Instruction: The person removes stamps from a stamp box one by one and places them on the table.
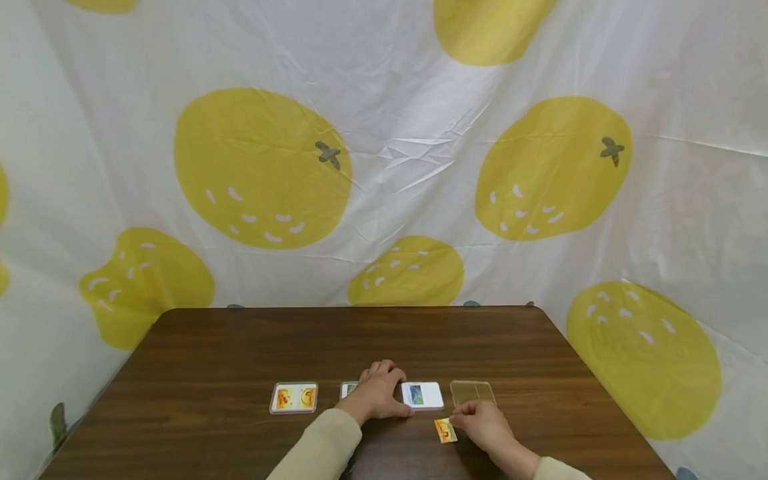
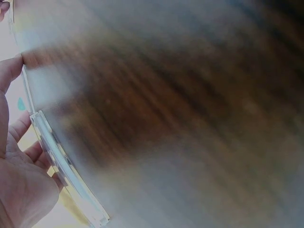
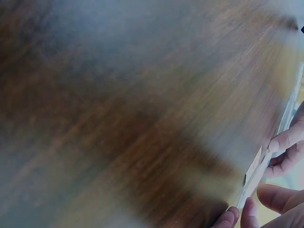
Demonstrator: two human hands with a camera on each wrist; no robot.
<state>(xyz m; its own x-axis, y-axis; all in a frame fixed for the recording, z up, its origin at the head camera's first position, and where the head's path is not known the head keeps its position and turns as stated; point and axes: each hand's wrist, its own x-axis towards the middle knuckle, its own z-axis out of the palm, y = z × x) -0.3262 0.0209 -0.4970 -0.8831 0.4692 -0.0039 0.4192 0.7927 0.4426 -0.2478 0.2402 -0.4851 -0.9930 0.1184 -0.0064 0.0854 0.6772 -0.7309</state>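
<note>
My left hand [image 1: 377, 393] grips the left end of a flat clear case [image 1: 433, 397], its thumb at the near edge and a finger at the far edge. Inside this case are a white panel and a blue-green picture. Another clear case [image 1: 348, 388] is partly hidden behind that hand; its side [image 2: 66, 166] shows in the left wrist view. With thumb and fingertips, my right hand [image 1: 487, 427] pinches the right edge of a small orange-and-yellow picture card [image 1: 445, 431], just in front of the cases. Beyond these fingers lies a clear frame [image 1: 472, 387], partly covered.
At the left of the row lies a clear case [image 1: 294, 398] with two orange pictures. All of this is on a dark wooden table [image 1: 240, 347]. Behind it hangs a white curtain [image 1: 396, 80] with yellow fruit prints.
</note>
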